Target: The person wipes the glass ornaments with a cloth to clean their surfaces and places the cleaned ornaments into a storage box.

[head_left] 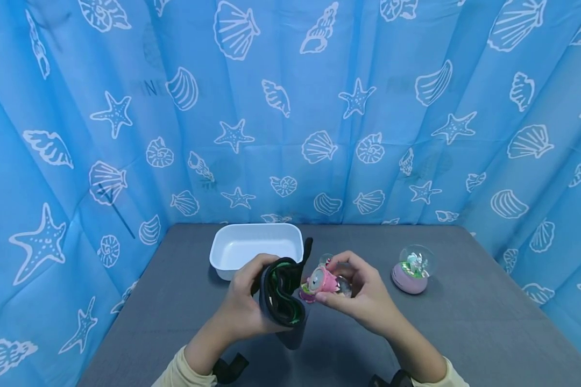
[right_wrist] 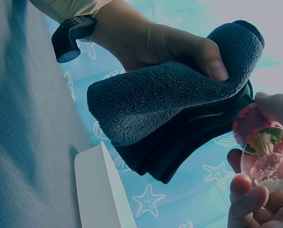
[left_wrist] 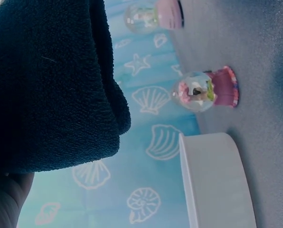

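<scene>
My left hand [head_left: 246,303] grips a folded dark towel [head_left: 282,301], its folds turned up toward the head camera. In the right wrist view the thumb presses on the grey, fuzzy side of the towel [right_wrist: 146,97]. Close beside it, my right hand [head_left: 365,293] holds a small snow globe [head_left: 322,280] tipped over, its pink base toward the towel. Pink and green figures show inside its clear dome [right_wrist: 267,164]. Another snow globe [left_wrist: 219,89] with a dark pink base stands on the table behind the hands, partly hidden in the head view.
A white plastic bin [head_left: 221,270] stands at the back left of the grey table [head_left: 494,317]. To the right sits a larger snow globe [head_left: 410,278] with a lilac base. A blue curtain [head_left: 290,118] with white shells and starfish hangs behind the table.
</scene>
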`<control>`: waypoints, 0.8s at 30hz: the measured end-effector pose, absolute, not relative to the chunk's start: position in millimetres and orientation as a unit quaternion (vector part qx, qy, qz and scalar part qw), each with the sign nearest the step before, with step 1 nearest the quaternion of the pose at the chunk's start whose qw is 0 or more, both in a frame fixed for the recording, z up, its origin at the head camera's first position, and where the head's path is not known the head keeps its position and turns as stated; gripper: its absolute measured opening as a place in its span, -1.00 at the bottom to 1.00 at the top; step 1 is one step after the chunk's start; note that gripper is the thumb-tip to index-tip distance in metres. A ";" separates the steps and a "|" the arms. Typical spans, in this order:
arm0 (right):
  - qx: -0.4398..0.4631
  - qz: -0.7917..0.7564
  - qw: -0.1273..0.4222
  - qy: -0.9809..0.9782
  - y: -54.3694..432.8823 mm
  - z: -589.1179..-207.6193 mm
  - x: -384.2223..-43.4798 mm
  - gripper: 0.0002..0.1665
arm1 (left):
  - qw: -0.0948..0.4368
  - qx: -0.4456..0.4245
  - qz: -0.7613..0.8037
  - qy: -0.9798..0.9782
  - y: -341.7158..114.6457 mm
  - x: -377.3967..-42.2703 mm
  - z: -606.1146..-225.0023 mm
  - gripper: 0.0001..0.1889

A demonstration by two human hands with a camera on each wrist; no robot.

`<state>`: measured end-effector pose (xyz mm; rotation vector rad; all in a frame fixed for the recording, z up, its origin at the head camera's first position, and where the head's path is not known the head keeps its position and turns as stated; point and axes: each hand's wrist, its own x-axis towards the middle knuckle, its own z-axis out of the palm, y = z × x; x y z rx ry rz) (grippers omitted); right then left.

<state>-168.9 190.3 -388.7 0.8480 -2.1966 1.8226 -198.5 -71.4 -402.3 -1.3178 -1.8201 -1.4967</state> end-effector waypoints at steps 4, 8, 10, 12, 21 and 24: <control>0.291 0.596 0.085 -0.744 190.2 -388.0 -167.9 -0.61 | 0.218 -0.472 -0.537 -0.665 -70.7 -198.9 -402.3 -0.26; 0.293 0.589 0.081 -0.749 190.4 -388.2 -166.9 -0.62 | 0.206 -0.468 -0.535 -0.673 -70.2 -198.2 -401.6 -0.25; 0.290 0.585 0.079 -0.753 190.4 -388.4 -166.7 -0.64 | 0.202 -0.464 -0.534 -0.678 -70.0 -197.7 -401.3 -0.24; 0.287 0.586 0.074 -0.755 190.1 -388.3 -166.5 -0.66 | 0.199 -0.463 -0.531 -0.682 -69.9 -197.0 -401.1 -0.23; 0.303 0.603 0.052 -0.736 186.7 -388.4 -165.1 -0.66 | 0.194 -0.468 -0.513 -0.693 -67.8 -193.7 -401.8 -0.22; 0.301 0.602 0.052 -0.737 187.2 -388.3 -164.4 -0.64 | 0.195 -0.465 -0.512 -0.695 -67.5 -193.7 -402.6 -0.22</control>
